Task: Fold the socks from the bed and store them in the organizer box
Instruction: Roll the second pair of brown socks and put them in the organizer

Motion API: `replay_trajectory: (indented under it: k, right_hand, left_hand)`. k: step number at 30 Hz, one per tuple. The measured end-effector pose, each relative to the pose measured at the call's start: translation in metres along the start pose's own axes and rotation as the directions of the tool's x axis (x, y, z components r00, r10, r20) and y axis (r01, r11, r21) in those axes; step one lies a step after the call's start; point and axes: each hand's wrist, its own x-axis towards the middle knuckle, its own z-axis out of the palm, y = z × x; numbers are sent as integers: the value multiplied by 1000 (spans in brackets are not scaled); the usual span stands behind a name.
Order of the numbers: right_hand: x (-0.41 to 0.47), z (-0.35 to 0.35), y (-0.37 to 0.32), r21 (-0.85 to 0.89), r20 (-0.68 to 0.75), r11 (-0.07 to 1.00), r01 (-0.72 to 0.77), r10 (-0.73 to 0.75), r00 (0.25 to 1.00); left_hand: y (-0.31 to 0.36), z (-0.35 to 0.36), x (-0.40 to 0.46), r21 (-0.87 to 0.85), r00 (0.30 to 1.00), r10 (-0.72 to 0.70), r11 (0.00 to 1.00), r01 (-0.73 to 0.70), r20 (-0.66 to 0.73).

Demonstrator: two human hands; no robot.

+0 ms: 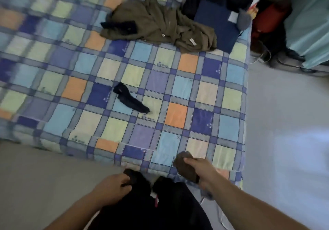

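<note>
Down at the near edge of the bed with its checked pastel cotton sheet [179, 91], the right hand [201, 169] is closed around a folded brown knit sock [185, 167]. Beside it, the left hand [114, 185] pinches dark fabric against the person's black clothing. Mid-bed, well apart from both hands, a limp black sock [130, 98] lies crumpled.

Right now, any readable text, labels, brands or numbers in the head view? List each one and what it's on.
Nothing can be read for certain.
Small printed logos repeat on the checked pastel bedsheet, for example on a pale square and a dark blue square: too blurred to read.
Small white tag on the crumpled olive-brown garment: no legible print.
No numbers or signs visible.
</note>
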Motion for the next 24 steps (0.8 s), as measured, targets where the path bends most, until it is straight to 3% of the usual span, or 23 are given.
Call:
replay_trajectory:
  k: [5, 10, 16, 20, 24]
  right_hand:
    - [-45, 7, -9, -208, 11, 974, 94, -94, 996]
    - [-66, 64, -13, -303, 51, 931, 205, -199, 979]
    - [-89, 184, 5, -424, 177, 853, 304, -251, 952]
    - [-106, 284, 26, -488, 269, 787, 377, -275, 923]
    - [-118, 380, 49, -585, 387, 692, 423, -221, 895]
  left_hand:
    - [-66, 16, -66, -278, 967, -196, 949, 146, -162]
    - [-140, 43, -91, -487, 928, -323, 850, 200, -184]
    - [-236, 68, -141, -590, 925, -315, 796, 135, -213]
    - [-320, 98, -186, -747, 872, -419, 657, 99, -253]
    - [-398, 138, -227, -832, 798, -562, 534, 151, -216]
